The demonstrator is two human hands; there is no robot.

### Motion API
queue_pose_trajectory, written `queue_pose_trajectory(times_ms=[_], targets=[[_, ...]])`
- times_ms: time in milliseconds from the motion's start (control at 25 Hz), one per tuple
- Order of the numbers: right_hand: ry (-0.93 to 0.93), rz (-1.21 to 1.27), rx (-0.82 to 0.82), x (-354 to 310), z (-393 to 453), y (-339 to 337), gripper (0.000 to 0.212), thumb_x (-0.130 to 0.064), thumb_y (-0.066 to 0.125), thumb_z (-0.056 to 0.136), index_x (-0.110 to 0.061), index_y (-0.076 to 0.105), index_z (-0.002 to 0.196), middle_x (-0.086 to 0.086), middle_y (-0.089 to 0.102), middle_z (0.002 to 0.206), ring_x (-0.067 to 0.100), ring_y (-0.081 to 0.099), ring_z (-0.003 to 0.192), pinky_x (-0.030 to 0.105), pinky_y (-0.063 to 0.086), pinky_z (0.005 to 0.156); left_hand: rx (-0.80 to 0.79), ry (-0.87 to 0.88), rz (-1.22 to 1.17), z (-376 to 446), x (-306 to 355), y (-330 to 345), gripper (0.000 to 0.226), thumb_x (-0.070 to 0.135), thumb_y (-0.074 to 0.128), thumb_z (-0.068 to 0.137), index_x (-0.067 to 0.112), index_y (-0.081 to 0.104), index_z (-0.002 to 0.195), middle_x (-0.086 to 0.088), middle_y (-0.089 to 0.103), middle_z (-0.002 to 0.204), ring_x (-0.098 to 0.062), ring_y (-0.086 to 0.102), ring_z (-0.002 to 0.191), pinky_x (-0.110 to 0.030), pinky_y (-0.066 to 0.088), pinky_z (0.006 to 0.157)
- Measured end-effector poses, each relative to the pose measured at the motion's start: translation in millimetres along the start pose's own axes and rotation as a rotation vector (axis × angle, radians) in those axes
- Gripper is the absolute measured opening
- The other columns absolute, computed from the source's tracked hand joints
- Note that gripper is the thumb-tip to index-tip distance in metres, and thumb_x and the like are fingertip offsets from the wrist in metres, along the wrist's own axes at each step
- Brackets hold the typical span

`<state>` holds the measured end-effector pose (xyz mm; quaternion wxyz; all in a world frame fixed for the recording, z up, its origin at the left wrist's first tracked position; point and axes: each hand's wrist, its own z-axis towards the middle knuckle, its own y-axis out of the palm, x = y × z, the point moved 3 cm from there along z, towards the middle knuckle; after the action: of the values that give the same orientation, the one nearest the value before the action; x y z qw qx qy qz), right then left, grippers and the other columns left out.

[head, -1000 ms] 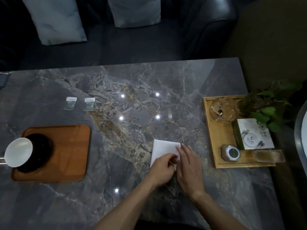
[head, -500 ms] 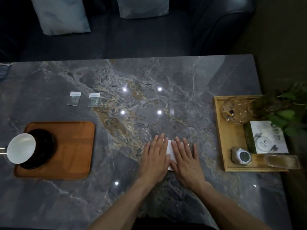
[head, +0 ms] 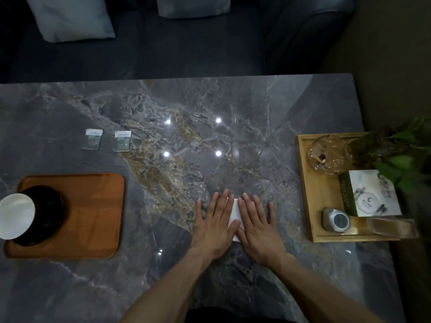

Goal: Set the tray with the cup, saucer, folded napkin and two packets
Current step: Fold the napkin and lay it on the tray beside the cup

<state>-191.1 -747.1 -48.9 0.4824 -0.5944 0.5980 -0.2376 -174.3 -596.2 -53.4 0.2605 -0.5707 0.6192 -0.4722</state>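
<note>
A white napkin (head: 234, 212) lies on the marble table, mostly hidden under both palms. My left hand (head: 214, 223) and my right hand (head: 255, 226) lie flat on it side by side, fingers spread. At the left stands a brown wooden tray (head: 93, 215) with a dark saucer (head: 50, 217) on its left end. A white cup (head: 15, 215) lies over the saucer's left side. Two small packets, one (head: 92, 139) and the other (head: 122, 141), rest on the table beyond the tray.
A light wooden tray (head: 305, 190) at the right edge holds a glass ashtray (head: 327, 153), a boxed item (head: 370, 194), a small clock (head: 337, 220) and a plant (head: 396, 155). A dark sofa with cushions (head: 70, 17) lies past the table's far edge.
A second ago my fingers were pinching the napkin's near edge; both hands then flattened onto it and stayed pressed there, covering most of it.
</note>
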Motion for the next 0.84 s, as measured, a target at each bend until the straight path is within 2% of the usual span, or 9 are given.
queue_pose_trajectory(times_ms=[120, 240, 320, 400, 480, 560, 640, 720, 840], targets=[[0.003, 0.016, -0.054, -1.6, 3.3, -4.3, 0.067, -0.052, 0.009, 0.099, -0.024, -0.025, 0.148, -0.004, -0.036, 0.155, 0.019, -0.030, 0.143, 0.053, -0.021, 0.113, -0.005, 0.015, -0.015, 0.5, -0.6, -0.9, 0.067, 0.059, 0.002, 0.096, 0.028, -0.032, 0.145, 0.011, -0.038, 0.154, -0.013, -0.029, 0.145, -0.054, -0.024, 0.111], [0.020, 0.001, -0.070, -6.7, 6.7, -13.2, 0.072, -0.055, 0.018, 0.097, -0.022, -0.019, 0.151, 0.000, -0.023, 0.160, 0.026, -0.018, 0.147, 0.057, -0.012, 0.116, 0.002, -0.058, -0.040, -8.5, 1.5, -6.1, 0.070, 0.058, 0.008, 0.096, 0.025, -0.028, 0.147, 0.006, -0.032, 0.158, -0.016, -0.028, 0.145, -0.053, -0.024, 0.113], [0.040, -0.018, -0.039, -10.1, 8.4, -23.2, 0.080, -0.057, 0.033, 0.094, -0.022, -0.008, 0.153, 0.002, -0.004, 0.164, 0.029, 0.003, 0.149, 0.057, 0.008, 0.116, 0.043, -0.190, -0.079, -22.9, 0.4, -8.8, 0.074, 0.059, 0.018, 0.097, 0.023, -0.013, 0.153, 0.003, -0.015, 0.163, -0.021, -0.013, 0.150, -0.053, -0.009, 0.117], [0.077, -0.016, -0.012, -12.2, 9.6, -33.9, 0.087, -0.058, 0.049, 0.087, -0.025, 0.003, 0.153, 0.003, 0.014, 0.160, 0.032, 0.024, 0.139, 0.054, 0.027, 0.107, 0.112, -0.278, -0.115, -37.7, 4.3, -17.5, 0.069, 0.059, 0.030, 0.095, 0.026, 0.014, 0.154, -0.001, 0.017, 0.162, -0.026, 0.017, 0.146, -0.052, 0.015, 0.115], [0.142, 0.013, -0.010, -13.1, 8.4, -37.5, 0.090, -0.059, 0.059, 0.079, -0.032, 0.012, 0.150, 0.002, 0.030, 0.149, 0.031, 0.035, 0.128, 0.051, 0.034, 0.098, 0.131, -0.324, -0.149, -45.8, 10.9, -23.8, 0.059, 0.058, 0.041, 0.093, 0.031, 0.031, 0.144, 0.000, 0.038, 0.146, -0.022, 0.036, 0.133, -0.046, 0.029, 0.104], [0.227, 0.051, -0.039, -14.7, 2.8, -35.2, 0.091, -0.058, 0.064, 0.073, -0.038, 0.016, 0.147, 0.003, 0.042, 0.138, 0.030, 0.039, 0.122, 0.050, 0.034, 0.095, 0.073, -0.383, -0.221, -46.1, 16.9, -25.5, 0.055, 0.052, 0.050, 0.091, 0.031, 0.035, 0.140, 0.001, 0.047, 0.138, -0.021, 0.043, 0.127, -0.044, 0.030, 0.100], [0.294, 0.135, -0.073, -12.7, -3.4, -30.9, 0.084, -0.052, 0.068, 0.071, -0.037, 0.026, 0.142, 0.002, 0.050, 0.131, 0.029, 0.042, 0.121, 0.048, 0.036, 0.097, -0.025, -0.471, -0.365, -41.9, 16.8, -26.6, 0.051, 0.044, 0.059, 0.086, 0.031, 0.043, 0.133, 0.004, 0.054, 0.132, -0.022, 0.048, 0.124, -0.044, 0.031, 0.100], [0.312, 0.300, -0.086, -7.2, -10.7, -31.7, 0.065, -0.042, 0.071, 0.071, -0.030, 0.042, 0.128, 0.001, 0.058, 0.125, 0.025, 0.051, 0.114, 0.046, 0.042, 0.095, -0.094, -0.546, -0.604, -40.2, 11.0, -28.7, 0.029, 0.034, 0.066, 0.079, 0.032, 0.057, 0.107, 0.006, 0.065, 0.113, -0.020, 0.059, 0.112, -0.041, 0.038, 0.100], [0.251, 0.617, -0.141, -4.3, -24.7, -37.8, 0.046, -0.028, 0.075, 0.075, -0.023, 0.056, 0.116, 0.002, 0.065, 0.114, 0.018, 0.060, 0.097, 0.033, 0.050, 0.078, -0.184, -0.467, -0.700, -42.3, 3.6, -32.0, 0.015, 0.027, 0.071, 0.076, 0.029, 0.062, 0.088, 0.001, 0.069, 0.103, -0.021, 0.063, 0.101, -0.042, 0.048, 0.095]])
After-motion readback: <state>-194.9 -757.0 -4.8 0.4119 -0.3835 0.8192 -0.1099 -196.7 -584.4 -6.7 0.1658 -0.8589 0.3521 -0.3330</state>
